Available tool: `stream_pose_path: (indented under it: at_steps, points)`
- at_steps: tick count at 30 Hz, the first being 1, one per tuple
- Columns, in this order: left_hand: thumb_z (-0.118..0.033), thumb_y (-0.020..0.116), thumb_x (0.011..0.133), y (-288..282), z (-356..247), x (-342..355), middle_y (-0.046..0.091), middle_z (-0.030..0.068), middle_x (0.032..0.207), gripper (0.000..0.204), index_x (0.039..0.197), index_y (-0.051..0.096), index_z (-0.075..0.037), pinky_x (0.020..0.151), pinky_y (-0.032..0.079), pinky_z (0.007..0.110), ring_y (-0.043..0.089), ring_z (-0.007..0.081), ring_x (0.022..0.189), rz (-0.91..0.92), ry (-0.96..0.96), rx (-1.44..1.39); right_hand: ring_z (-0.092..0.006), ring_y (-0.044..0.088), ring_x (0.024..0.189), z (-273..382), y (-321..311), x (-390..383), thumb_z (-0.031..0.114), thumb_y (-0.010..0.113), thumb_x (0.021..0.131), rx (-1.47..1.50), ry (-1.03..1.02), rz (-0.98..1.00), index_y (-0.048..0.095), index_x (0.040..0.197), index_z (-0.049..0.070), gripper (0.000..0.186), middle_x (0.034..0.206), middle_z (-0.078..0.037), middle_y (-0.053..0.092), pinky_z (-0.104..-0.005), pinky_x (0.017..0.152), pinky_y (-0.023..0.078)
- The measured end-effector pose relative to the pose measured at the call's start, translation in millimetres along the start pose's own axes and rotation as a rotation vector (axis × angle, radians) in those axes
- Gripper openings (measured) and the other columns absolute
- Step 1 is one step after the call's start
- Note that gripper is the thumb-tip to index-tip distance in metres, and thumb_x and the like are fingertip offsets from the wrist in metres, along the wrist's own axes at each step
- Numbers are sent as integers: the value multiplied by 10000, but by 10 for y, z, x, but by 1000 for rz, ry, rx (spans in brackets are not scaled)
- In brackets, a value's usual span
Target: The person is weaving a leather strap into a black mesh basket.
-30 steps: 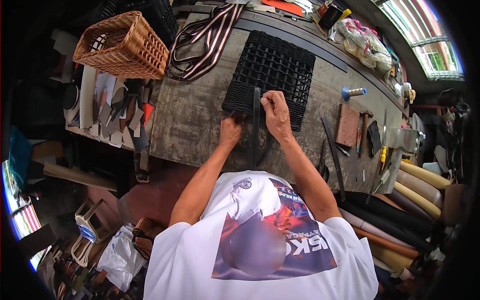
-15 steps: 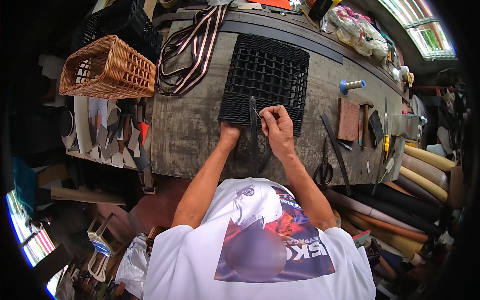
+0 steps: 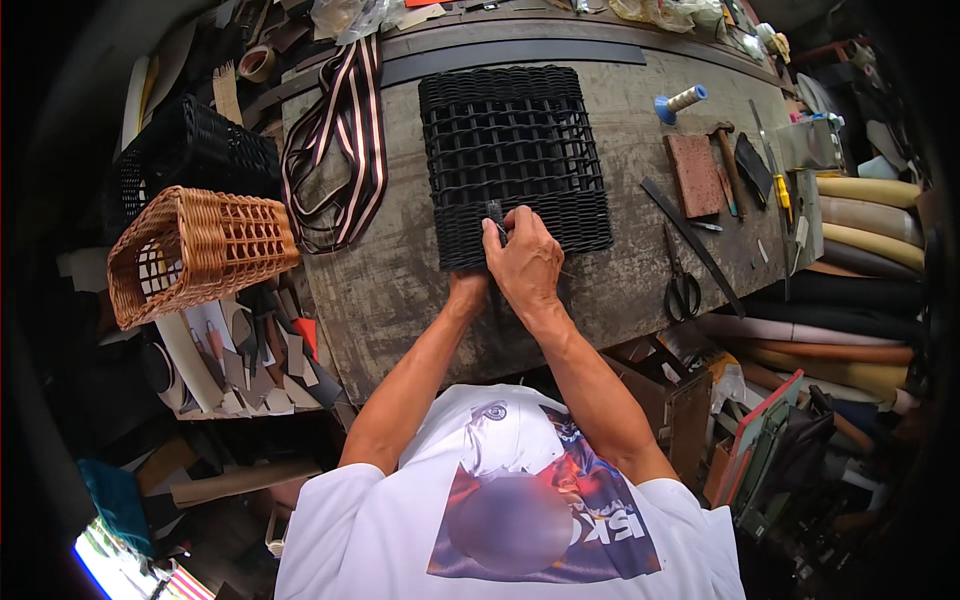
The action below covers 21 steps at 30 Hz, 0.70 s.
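A black woven basket lies on the worn worktable. My right hand is over the basket's near band, its fingers closed round a dark strap lying against the weave. My left hand reaches beneath the near edge, directly left of my right wrist; its fingers are hidden by the basket. Left of the basket is a loose bundle of striped straps.
Scissors, a dark strip, a brick-like block, a hammer, a yellow-handled tool and a thread spool lie rightward. Tan and black baskets are at left; material rolls at far right.
The view has shifted. My right hand, which earlier pinched a thin needle-like item beside the strap, has moved onto the basket with fingers curled round the strap. My left hand remains under the edge.
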<state>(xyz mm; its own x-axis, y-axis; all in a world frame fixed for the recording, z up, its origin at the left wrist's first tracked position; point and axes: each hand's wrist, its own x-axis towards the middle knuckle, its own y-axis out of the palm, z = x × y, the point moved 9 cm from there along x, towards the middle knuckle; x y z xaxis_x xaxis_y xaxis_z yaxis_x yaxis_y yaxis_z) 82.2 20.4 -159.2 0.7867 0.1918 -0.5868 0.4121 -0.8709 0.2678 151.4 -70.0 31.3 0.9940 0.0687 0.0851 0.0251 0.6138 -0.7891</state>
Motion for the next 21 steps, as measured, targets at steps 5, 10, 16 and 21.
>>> stream_pose_path:
  at_steps: [5,10,16,21]
  points:
    - [-206,650,1012,31,-72,-39,628,13,1169,249,1207,625,-53,880,517,325,593,132,1036,29,129,-99,-298,673,617,-103,42,-46,248,759,878,16,70,-52,606,895,32,265,813,-116,666,-389,552,527]
    - [-135,678,984,99,-235,-238,651,20,1152,266,1230,619,-54,899,520,326,615,140,1045,-24,267,48,-285,667,611,-111,73,-51,227,763,875,34,45,-117,607,892,39,245,800,-97,659,-380,541,519]
    - [-157,641,1005,118,-286,-434,664,36,1174,285,1255,615,-24,890,524,321,631,147,1022,-94,234,40,-274,660,614,-119,119,-73,228,765,883,31,18,-131,600,905,41,250,793,-88,642,-373,535,508]
    - [-167,601,1024,79,-225,-533,668,63,1174,284,1264,623,-17,920,509,325,637,165,1058,-139,101,-338,-257,644,619,-122,59,-69,231,772,879,63,23,-49,592,996,35,291,779,-78,620,-369,551,506]
